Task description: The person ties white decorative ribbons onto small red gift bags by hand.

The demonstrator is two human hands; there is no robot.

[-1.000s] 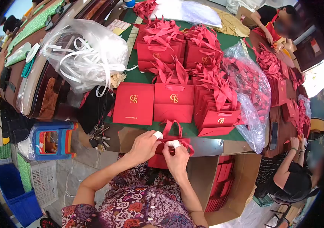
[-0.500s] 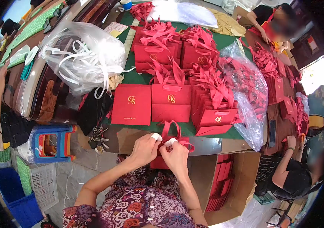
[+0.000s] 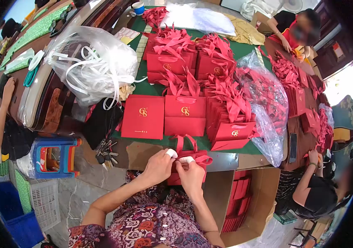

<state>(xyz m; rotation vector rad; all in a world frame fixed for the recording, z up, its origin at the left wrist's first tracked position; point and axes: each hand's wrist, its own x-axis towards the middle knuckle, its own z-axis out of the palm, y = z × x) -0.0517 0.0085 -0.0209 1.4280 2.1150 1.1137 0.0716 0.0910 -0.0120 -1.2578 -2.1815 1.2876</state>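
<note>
Near the table's front edge, my left hand (image 3: 158, 166) and my right hand (image 3: 191, 175) are close together over a red paper gift bag (image 3: 174, 179). Both have fingers pinched at the bag's red ribbon (image 3: 180, 144), whose loops stick up and out to the right. White wraps cover some fingertips. The exact grip is hidden by the fingers. Just beyond lie a flat red bag (image 3: 142, 118) with gold lettering and a standing red bag (image 3: 185, 117). A row of red bags (image 3: 233, 134) with ribbons stands at right.
A clear sack of white ribbons (image 3: 95, 66) sits at left, a clear sack of red ribbons (image 3: 263, 89) at right. Below the table, an open carton (image 3: 263, 198) holds red bags. Keys (image 3: 107, 155) hang from the edge. Co-workers sit at right and left.
The camera view has shifted slightly. Both hands stay pinched at the ribbon, and more of the red bag shows beside my right hand.
</note>
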